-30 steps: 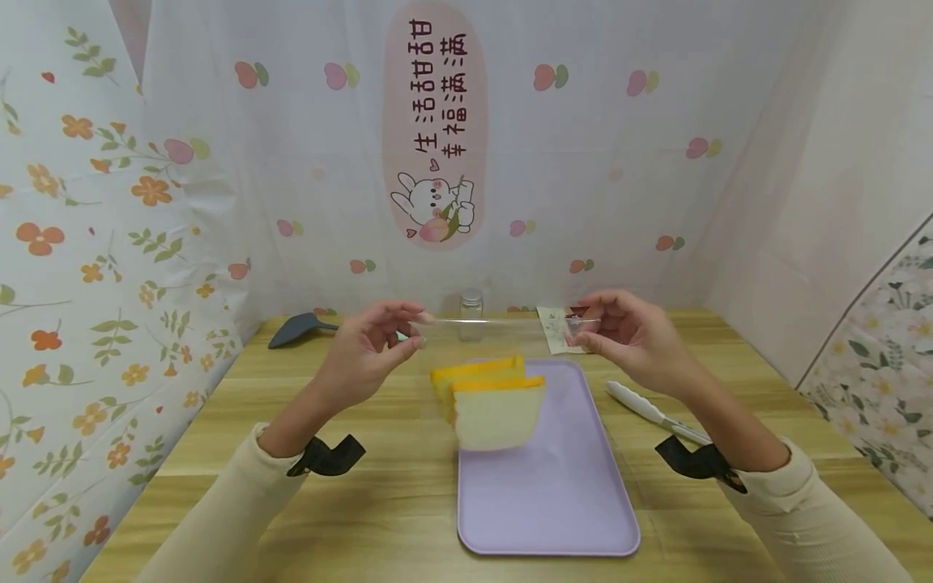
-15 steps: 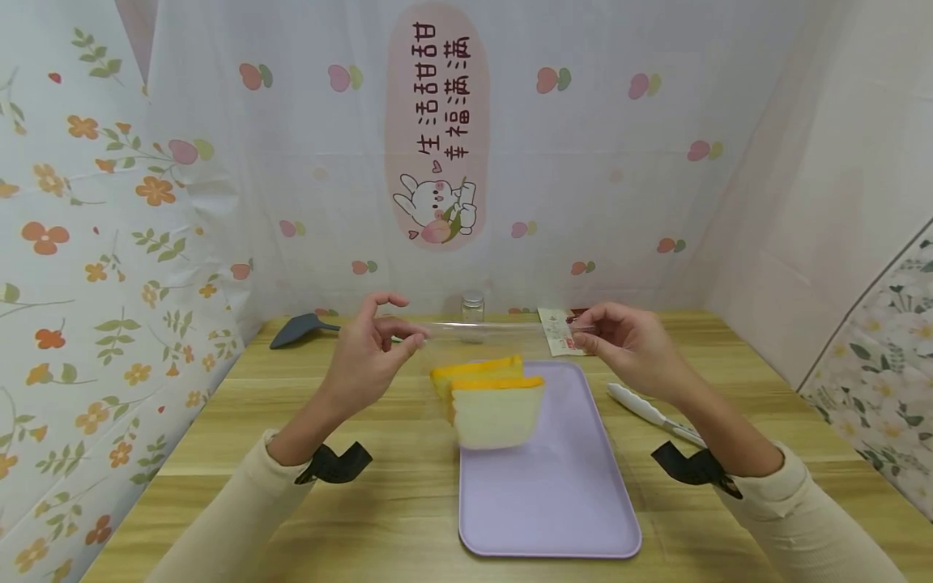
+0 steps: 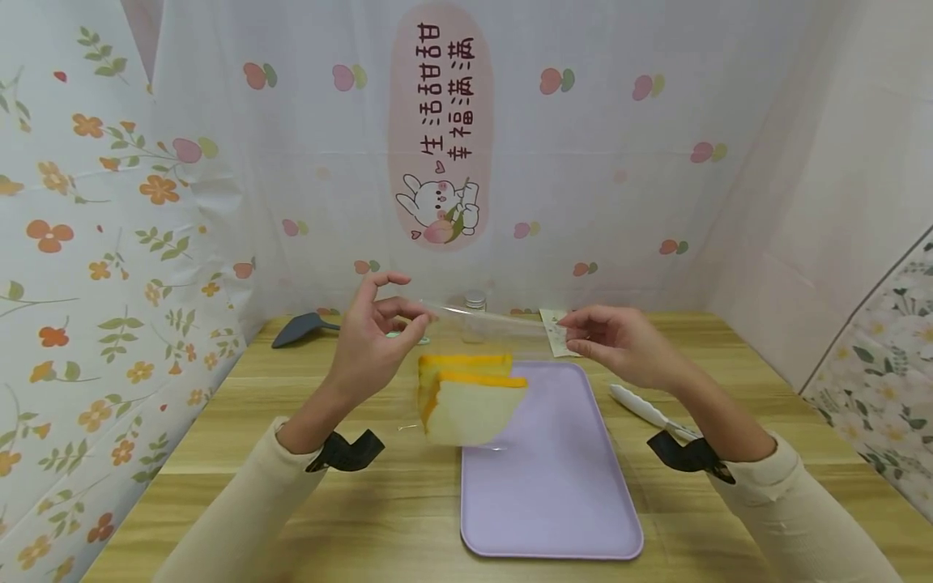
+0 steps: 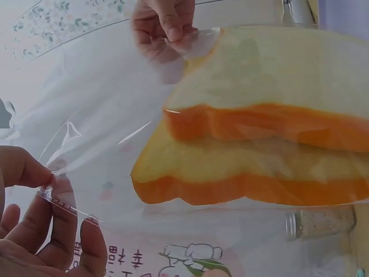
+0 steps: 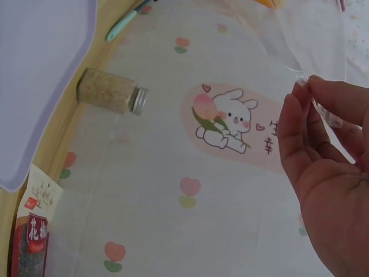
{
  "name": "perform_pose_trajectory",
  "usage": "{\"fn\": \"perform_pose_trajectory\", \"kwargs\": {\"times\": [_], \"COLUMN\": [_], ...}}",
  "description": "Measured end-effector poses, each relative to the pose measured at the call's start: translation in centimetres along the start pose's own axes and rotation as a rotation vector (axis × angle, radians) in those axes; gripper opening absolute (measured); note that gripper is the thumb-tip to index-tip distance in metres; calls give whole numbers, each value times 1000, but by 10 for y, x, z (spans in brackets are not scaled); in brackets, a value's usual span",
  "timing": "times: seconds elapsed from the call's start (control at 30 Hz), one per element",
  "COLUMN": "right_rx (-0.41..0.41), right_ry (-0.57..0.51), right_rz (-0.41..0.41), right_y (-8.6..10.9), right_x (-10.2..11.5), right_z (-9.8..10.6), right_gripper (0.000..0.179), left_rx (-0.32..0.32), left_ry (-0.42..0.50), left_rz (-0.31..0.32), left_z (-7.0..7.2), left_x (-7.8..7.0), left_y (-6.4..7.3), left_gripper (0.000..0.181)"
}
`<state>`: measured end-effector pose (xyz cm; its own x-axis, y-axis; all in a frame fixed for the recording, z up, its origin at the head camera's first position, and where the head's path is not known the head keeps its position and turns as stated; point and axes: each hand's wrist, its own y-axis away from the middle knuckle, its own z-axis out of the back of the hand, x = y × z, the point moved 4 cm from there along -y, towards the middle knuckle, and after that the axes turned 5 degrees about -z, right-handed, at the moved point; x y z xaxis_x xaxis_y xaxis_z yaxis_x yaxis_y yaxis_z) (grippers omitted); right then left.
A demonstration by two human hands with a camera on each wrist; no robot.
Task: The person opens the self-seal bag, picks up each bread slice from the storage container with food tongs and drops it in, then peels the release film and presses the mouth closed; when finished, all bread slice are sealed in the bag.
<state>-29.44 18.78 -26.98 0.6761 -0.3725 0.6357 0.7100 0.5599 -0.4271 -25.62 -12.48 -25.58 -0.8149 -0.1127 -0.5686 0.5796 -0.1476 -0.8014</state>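
A clear plastic bag (image 3: 484,334) with slices of orange-crusted bread (image 3: 477,411) in it hangs over the tray's left side. My left hand (image 3: 375,338) pinches the bag's top left corner between thumb and a finger, its index finger raised off it. At the top right corner, my right hand (image 3: 619,344) pinches the film with thumb and fingertips. The right wrist view shows the plastic folded between the right hand's (image 5: 337,156) fingertips. Two slices (image 4: 248,187) show through the film in the left wrist view. The bag's top edge slopes down to the right.
A lilac tray (image 3: 554,502) lies on the wooden table (image 3: 350,510). White-handled tongs (image 3: 645,406) rest right of it. Behind stand a glass jar (image 5: 109,91) with a metal lid and a seasoning packet (image 5: 31,236). A dark spatula (image 3: 302,327) lies back left.
The bag with the bread has shifted left and tilted, its left corner now higher. My right hand has moved left with it. My left index finger has lifted off the bag.
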Motion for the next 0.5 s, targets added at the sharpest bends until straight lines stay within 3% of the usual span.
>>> {"fn": "perform_pose_trajectory", "kwargs": {"times": [0.2,0.33,0.5], "right_rx": [38,30,49], "right_ry": [72,168,178], "right_rz": [10,15,33], "right_y": [-6,-16,-41], "right_x": [3,23,47], "right_z": [-1,-12,-31], "right_gripper": [26,31,31], "left_rx": [4,24,42], "left_ry": [4,2,-32], "left_rz": [-6,17,24], "left_z": [-4,-7,-9], "left_x": [-6,-9,-12], "left_y": [-2,-2,-1], "left_gripper": [42,42,44]}}
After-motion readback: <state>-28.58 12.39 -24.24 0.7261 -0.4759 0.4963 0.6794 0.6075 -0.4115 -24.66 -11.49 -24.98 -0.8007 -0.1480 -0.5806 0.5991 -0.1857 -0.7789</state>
